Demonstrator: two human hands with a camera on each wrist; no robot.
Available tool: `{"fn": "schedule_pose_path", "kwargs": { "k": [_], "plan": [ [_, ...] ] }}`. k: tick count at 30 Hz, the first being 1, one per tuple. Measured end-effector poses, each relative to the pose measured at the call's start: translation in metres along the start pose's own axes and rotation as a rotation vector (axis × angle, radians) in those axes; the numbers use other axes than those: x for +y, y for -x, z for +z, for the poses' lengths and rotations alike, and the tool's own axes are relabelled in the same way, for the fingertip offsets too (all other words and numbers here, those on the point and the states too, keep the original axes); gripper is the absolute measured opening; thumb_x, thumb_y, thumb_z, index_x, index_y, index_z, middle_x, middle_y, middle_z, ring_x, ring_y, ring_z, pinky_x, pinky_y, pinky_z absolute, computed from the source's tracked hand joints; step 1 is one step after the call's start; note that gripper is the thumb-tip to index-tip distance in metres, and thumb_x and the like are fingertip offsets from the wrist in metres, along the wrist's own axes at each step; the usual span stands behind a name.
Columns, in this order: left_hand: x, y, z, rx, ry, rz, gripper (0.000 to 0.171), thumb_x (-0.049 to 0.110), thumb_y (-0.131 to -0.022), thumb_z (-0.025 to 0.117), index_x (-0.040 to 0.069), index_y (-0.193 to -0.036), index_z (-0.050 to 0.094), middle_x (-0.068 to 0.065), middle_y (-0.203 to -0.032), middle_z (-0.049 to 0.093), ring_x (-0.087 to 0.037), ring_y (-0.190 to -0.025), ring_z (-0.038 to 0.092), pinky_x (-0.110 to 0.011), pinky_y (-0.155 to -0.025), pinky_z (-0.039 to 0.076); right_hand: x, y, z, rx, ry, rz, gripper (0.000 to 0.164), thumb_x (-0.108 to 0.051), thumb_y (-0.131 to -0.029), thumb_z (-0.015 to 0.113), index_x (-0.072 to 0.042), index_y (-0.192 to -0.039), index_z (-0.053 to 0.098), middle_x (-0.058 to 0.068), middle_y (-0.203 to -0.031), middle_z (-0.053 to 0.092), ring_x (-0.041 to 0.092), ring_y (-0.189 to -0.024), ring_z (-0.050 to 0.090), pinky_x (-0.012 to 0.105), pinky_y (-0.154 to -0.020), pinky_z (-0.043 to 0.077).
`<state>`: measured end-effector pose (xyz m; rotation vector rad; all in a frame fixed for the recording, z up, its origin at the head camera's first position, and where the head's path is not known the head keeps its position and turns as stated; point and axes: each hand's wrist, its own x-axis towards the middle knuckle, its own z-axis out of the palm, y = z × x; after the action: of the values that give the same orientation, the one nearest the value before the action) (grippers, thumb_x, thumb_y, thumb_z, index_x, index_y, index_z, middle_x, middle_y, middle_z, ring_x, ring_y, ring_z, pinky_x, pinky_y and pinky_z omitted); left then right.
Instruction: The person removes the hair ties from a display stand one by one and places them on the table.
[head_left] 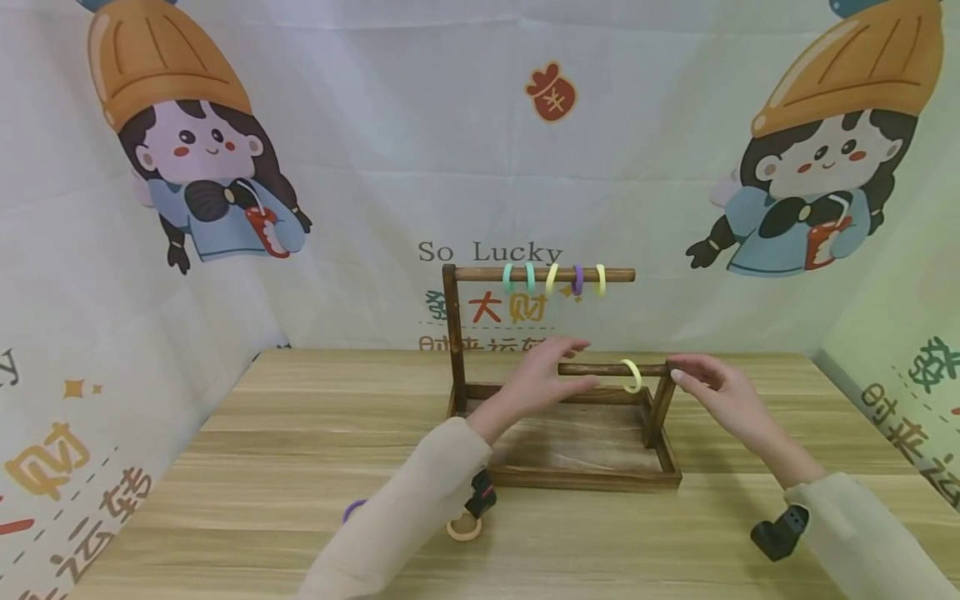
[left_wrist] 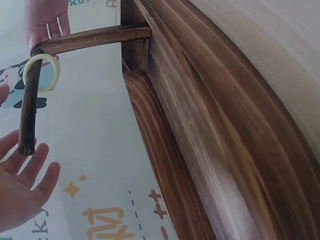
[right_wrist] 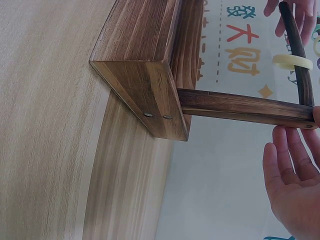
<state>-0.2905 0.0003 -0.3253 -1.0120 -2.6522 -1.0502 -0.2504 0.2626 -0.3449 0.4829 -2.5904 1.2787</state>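
A dark brown wooden rack (head_left: 585, 480) stands on the table, with a long upper bar (head_left: 472, 274) and a shorter lower bar (head_left: 600, 369). One pale yellow ring (head_left: 637, 377) hangs on the lower bar, near its post (head_left: 658, 412). At that bar's free end is my left hand (head_left: 542, 377), its fingers spread and extended around the tip, thumb apart. My right hand (head_left: 726, 404) pinches the top of the post between thumb and fingers. The right wrist view shows the remaining fingers (right_wrist: 285, 155) loosely extended beside the post.
Two teal rings (head_left: 530, 277), two yellow rings (head_left: 601, 281) and a purple ring (head_left: 577, 281) hang on the upper bar. An orange-beige ring (head_left: 464, 539) lies on the table (head_left: 585, 550) before the rack. Another purple ring (head_left: 351, 508) is partly behind the left sleeve. Printed cloth (head_left: 375, 125) stands behind.
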Motion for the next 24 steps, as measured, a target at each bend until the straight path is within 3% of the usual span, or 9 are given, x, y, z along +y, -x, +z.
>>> {"fn": "schedule_pose_path", "kwargs": {
  "k": [10, 15, 24],
  "plan": [
    [0.013, -0.009, 0.005, -0.021, -0.053, 0.007, 0.058, 0.040, -0.082, 0.060, 0.009, -0.129, 0.045, -0.003, -0.122, 0.049, -0.016, -0.108, 0.046, -0.026, -0.088, 0.037, 0.000, -0.001, 0.001, -0.001, -0.005, 0.005, 0.041, -0.028, -0.093, 0.045, -0.001, -0.124, 0.048, 0.017, -0.118, 0.050, 0.018, -0.101, 0.049, 0.029, -0.077, 0.043],
    [0.019, -0.015, 0.009, -0.023, -0.094, 0.020, 0.059, 0.040, -0.082, 0.061, 0.007, -0.128, 0.045, -0.005, -0.122, 0.049, -0.018, -0.107, 0.047, -0.026, -0.088, 0.037, -0.002, -0.001, 0.000, -0.005, -0.011, 0.006, 0.040, -0.027, -0.093, 0.045, -0.001, -0.124, 0.047, 0.017, -0.119, 0.050, 0.013, -0.100, 0.048, 0.027, -0.077, 0.043],
    [0.031, -0.023, 0.019, -0.015, -0.279, 0.042, 0.057, 0.044, -0.081, 0.060, 0.008, -0.124, 0.050, -0.004, -0.119, 0.053, -0.015, -0.106, 0.049, -0.024, -0.088, 0.038, -0.003, -0.001, 0.000, -0.010, -0.015, 0.011, 0.041, -0.029, -0.093, 0.045, -0.001, -0.124, 0.048, 0.017, -0.118, 0.050, 0.017, -0.100, 0.049, 0.034, -0.078, 0.043]
  ]
}}
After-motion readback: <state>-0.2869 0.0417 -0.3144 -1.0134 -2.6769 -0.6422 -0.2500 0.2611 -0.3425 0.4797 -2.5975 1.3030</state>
